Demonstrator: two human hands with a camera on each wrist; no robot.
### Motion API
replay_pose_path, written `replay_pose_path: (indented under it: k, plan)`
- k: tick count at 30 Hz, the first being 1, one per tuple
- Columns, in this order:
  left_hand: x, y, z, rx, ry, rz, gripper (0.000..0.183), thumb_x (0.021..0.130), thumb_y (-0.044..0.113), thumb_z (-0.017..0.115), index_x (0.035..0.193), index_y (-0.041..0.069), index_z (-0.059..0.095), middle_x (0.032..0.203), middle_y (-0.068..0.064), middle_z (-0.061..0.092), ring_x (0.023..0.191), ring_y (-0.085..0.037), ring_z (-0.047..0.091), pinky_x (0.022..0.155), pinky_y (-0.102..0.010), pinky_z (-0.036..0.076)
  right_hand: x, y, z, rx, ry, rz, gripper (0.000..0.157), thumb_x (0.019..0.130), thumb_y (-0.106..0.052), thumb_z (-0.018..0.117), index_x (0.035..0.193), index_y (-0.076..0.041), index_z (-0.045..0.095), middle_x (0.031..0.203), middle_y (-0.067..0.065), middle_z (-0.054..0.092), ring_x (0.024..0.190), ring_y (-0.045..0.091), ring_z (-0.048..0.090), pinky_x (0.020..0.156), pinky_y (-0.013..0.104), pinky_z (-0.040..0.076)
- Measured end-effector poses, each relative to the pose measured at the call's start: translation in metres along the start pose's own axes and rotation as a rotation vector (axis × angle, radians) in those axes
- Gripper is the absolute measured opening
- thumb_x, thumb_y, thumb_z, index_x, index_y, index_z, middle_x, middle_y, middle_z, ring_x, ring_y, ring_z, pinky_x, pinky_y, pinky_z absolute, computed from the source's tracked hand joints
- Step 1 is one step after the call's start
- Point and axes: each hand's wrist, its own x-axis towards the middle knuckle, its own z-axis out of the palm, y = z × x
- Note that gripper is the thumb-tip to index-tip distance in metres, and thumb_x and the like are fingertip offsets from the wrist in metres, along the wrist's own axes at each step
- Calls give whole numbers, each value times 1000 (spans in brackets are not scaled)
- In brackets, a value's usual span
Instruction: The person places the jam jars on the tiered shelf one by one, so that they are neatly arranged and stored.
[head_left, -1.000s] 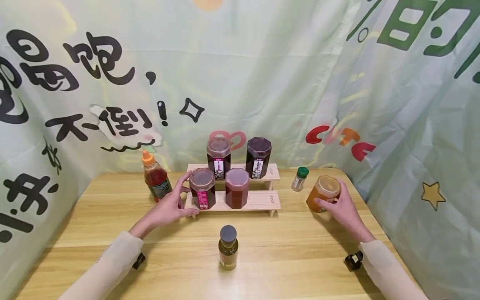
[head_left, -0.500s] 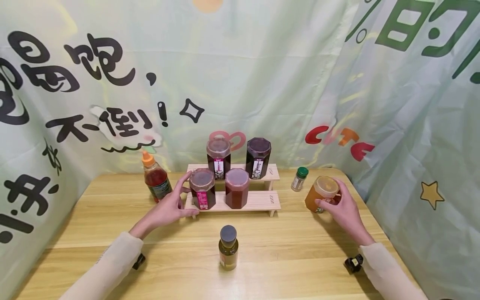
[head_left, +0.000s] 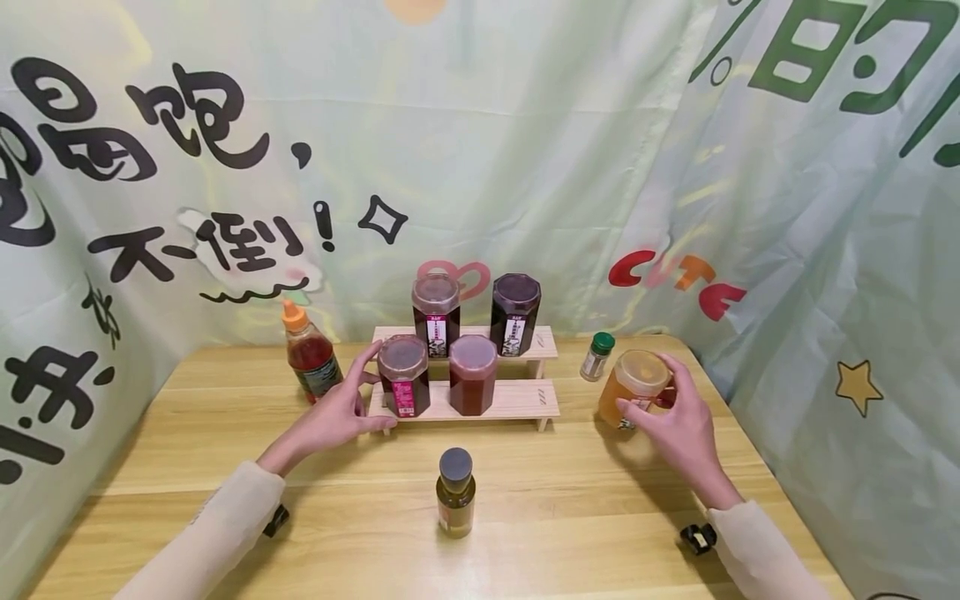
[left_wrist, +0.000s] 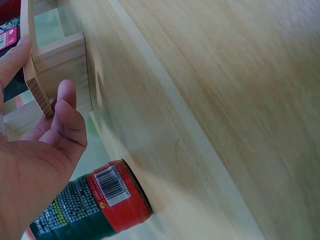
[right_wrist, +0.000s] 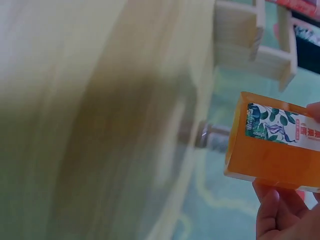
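Observation:
My right hand (head_left: 682, 425) grips a jar of orange contents (head_left: 628, 390), thumb in front and fingers round its far side. In the right wrist view this orange jar (right_wrist: 275, 145) shows a leafy white label, and its base is off the table. My left hand (head_left: 333, 417) holds the left end of the two-step wooden rack (head_left: 521, 400), its thumb at the lower step's front edge. A dark jar with a pink label (head_left: 405, 379) stands right beside that hand, with a red-brown jar (head_left: 473, 379) to its right. Two dark jars (head_left: 437, 321) occupy the upper step.
A red sauce bottle with an orange cap (head_left: 311, 358) stands left of the rack. A small green-capped shaker (head_left: 597, 357) is between rack and orange jar. In front stands a dark-capped bottle (head_left: 456, 496). A printed curtain (head_left: 525, 167) hangs behind the wooden table (head_left: 345, 533).
My right hand has raised the orange jar off the table and carried it slightly left, toward the rack. The left hand stays at the rack's end.

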Motion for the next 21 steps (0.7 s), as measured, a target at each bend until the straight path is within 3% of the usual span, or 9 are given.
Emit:
replay_pose_path:
  k: [6,12,21]
  plan:
    - [2,0,0,-6,-3,-8,128,87,27,97,174,45,6,148,-27,59,63,-21,63,54,-36,54,-6,-23,5,6,44,-45,89,83,-20,97,158,-14,50,123,14,68,102,24,63,84,19,51]
    - [2,0,1,-7,-5,-4,127,87,29,97,174,46,6,148,-28,59,63,-21,63,54,-37,54,-8,-38,13,30,32,-88,88,83,-19,97,158,-16,51,126,10,67,102,22,63,83,21,52]
    - [0,0,1,-4,6,41,125,88,29,96,176,39,7,144,-32,60,61,-20,61,52,-37,53,-6,-58,32,80,8,-136,91,80,-14,98,159,-18,52,124,7,68,97,22,62,80,25,52]
